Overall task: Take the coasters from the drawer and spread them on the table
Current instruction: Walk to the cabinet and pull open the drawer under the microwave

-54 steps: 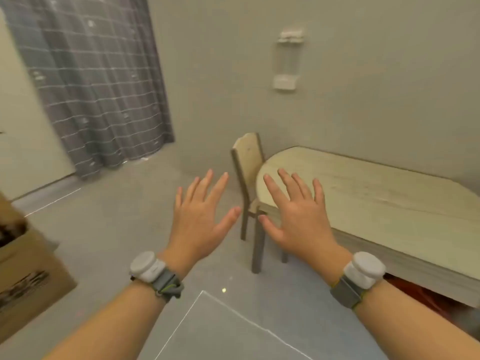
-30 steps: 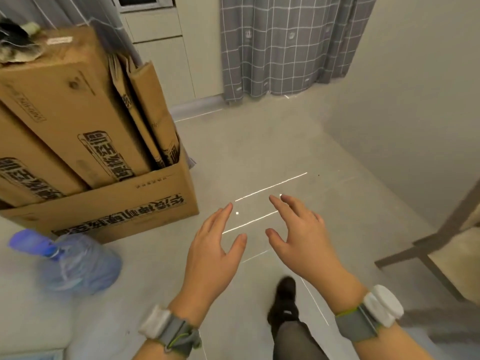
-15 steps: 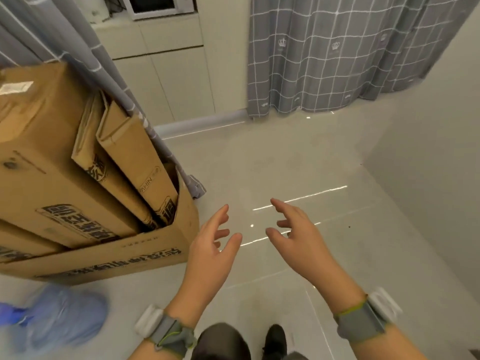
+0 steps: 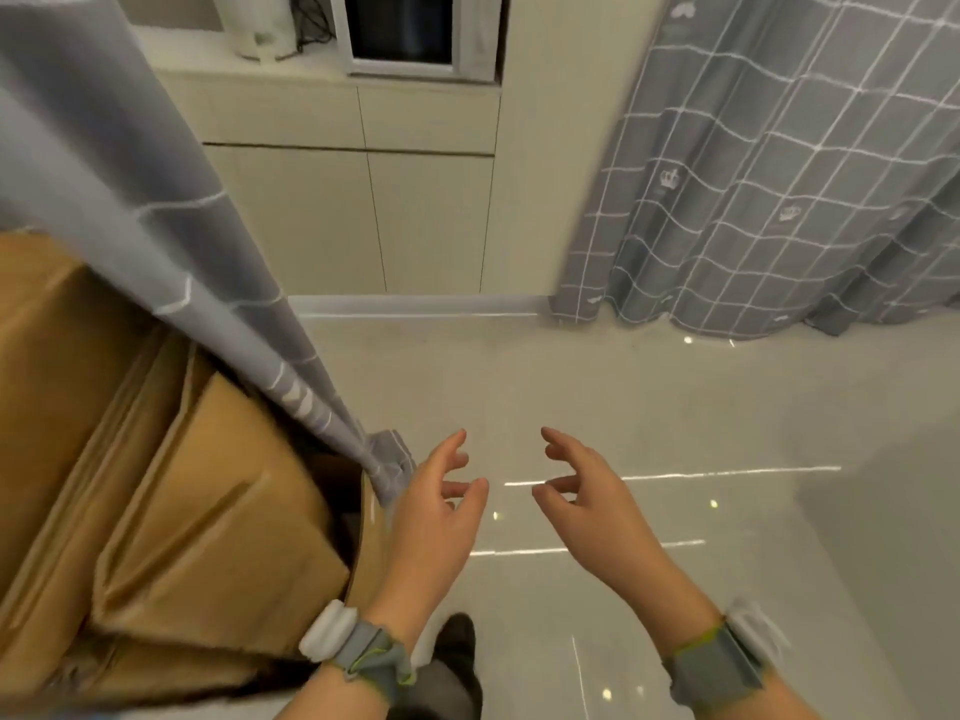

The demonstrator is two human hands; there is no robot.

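**Heading for the drawers, both hands free**

The bare left hand (image 4: 434, 517) and bare right hand (image 4: 587, 504) hang over the pale glossy floor (image 4: 649, 407), fingers loosely curled and spread, holding nothing. No coasters show (presumably inside a drawer). The cream cabinet (image 4: 363, 200) at the far wall has two shallow drawer fronts above two doors. To do this well, I'd walk close, pass right of the brown cardboard boxes (image 4: 156, 485), and try a drawer front first. Counted: two hands, two grey checked curtains, one microwave (image 4: 400, 31).
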